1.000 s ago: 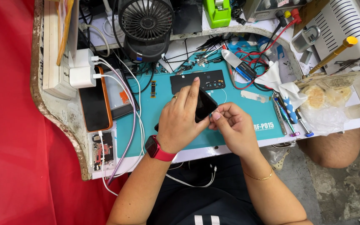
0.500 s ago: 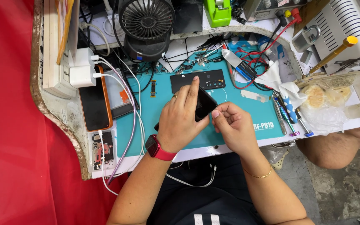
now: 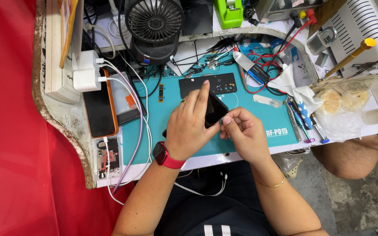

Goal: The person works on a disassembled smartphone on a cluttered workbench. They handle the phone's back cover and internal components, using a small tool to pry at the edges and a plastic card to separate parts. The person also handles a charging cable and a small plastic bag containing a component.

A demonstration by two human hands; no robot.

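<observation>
Your workbench [image 3: 57,118] is a curved white top with a chipped, worn edge; the red cloth [image 3: 9,131] lies along its left side and the floor shows at the lower right. Most of the bench is covered by the teal work mat [image 3: 259,131], whose near edge sits just inside the bench edge by your body. The barest room on the mat is the strip to the right of your right hand, between it and the screwdrivers [image 3: 300,120], and a narrower strip to the left of your left wrist, beside the braided cable [image 3: 138,131].

At the far edge stands a black desk fan [image 3: 154,24], with a green tape dispenser [image 3: 228,13] near it. At the right a clear plastic bag [image 3: 342,105] holds pale round pieces of food; it lies against the mat's right edge. To the left, an orange-cased phone [image 3: 99,109] lies face up, near two white chargers [image 3: 86,72]. A black flat panel [image 3: 211,83] with small buttons lies on the mat, just beyond your fingertips.

Your left hand [image 3: 189,124], with a red watch at the wrist, is closed over the small black phone [image 3: 215,109], fingers spread across its top and holding it tilted above the middle of the mat. Your right hand [image 3: 241,131] is curled, thumb and fingertips pinched at the phone's near right edge; what they pinch is too small to tell.

Another person's bare arm [image 3: 351,150] rests beyond the bench's right corner.
</observation>
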